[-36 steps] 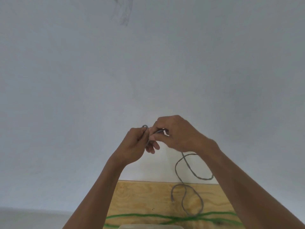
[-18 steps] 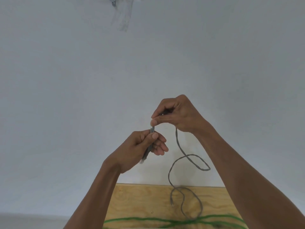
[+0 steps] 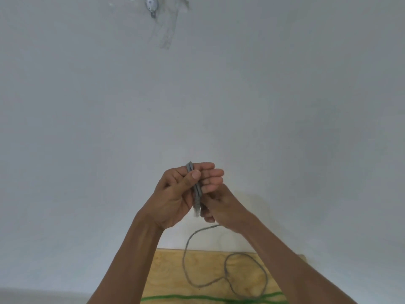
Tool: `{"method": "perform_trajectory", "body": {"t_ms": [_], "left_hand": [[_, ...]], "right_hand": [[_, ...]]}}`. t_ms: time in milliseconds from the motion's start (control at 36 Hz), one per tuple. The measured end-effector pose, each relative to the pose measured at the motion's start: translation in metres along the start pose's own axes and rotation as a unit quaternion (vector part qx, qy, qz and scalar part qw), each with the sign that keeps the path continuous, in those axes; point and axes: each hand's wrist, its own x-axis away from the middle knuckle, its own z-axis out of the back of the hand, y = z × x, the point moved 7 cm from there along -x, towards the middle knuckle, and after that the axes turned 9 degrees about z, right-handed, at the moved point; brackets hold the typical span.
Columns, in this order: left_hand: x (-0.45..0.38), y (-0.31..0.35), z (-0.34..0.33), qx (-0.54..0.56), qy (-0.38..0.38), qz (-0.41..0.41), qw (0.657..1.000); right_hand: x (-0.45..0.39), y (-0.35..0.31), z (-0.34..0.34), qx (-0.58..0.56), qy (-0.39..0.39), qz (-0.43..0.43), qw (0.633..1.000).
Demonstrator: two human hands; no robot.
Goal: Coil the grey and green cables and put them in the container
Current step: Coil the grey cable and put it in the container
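A fuzzy green cable [image 3: 210,298] is laid across the plywood board [image 3: 168,273], overlapped by loose loops of the thin grey cable [image 3: 247,277]. Higher up, folded grey strands are pinched under the left hand [image 3: 175,196] thumb. The right hand [image 3: 221,205] is curled around the trailing length against a smooth white wall [image 3: 87,106].

Grey cable [image 3: 197,189], green cable [image 3: 197,298], pale plywood [image 3: 171,273]

We're facing a plain white wall [image 3: 285,106], evenly lit. Small metal fixture [image 3: 150,8] near top, grey smudges [image 3: 165,34] just below it. Plywood table [image 3: 168,275] butts against the wall at bottom.
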Motion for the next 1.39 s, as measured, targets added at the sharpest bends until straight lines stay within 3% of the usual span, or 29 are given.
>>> {"method": "perform_trajectory", "body": {"t_ms": [250,361,472,556,694,861,972,1083,1222,1389], "left_hand": [[-0.008,0.011,0.030,-0.034,0.088,-0.049,0.994],[-0.007,0.001,0.042,-0.241,0.136,-0.017,0.961],[-0.002,-0.011,0.043,-0.399,0.118,0.039,0.908],[0.004,-0.023,0.031,-0.363,0.095,0.082,0.923],[0.009,-0.036,0.010,-0.174,0.066,0.101,0.977],[0.009,-0.030,-0.009,-0.105,0.006,0.076,0.992],[0.004,-0.022,-0.011,-0.087,-0.019,0.043,0.995],[-0.003,-0.011,-0.003,-0.069,-0.017,0.045,0.996],[-0.009,-0.010,0.009,-0.051,0.037,0.021,0.998],[-0.016,-0.013,0.027,-0.212,0.101,0.008,0.972]], "right_hand": [[0.017,-0.021,-0.002,0.249,-0.076,0.096,0.961],[0.016,-0.032,0.002,0.334,-0.099,0.097,0.932],[0.007,-0.061,0.024,0.342,-0.070,0.127,0.929],[-0.004,-0.079,0.029,0.307,-0.088,0.127,0.939],[-0.021,-0.088,0.043,0.179,-0.057,0.135,0.973],[-0.020,-0.045,0.047,0.004,0.019,0.086,0.996],[-0.004,-0.013,0.025,-0.070,0.021,0.032,0.997],[0.012,0.011,0.014,0.008,0.027,-0.001,1.000],[0.019,0.001,0.007,0.149,-0.028,0.016,0.988],[0.022,-0.016,0.009,0.355,-0.088,0.046,0.930]]}}
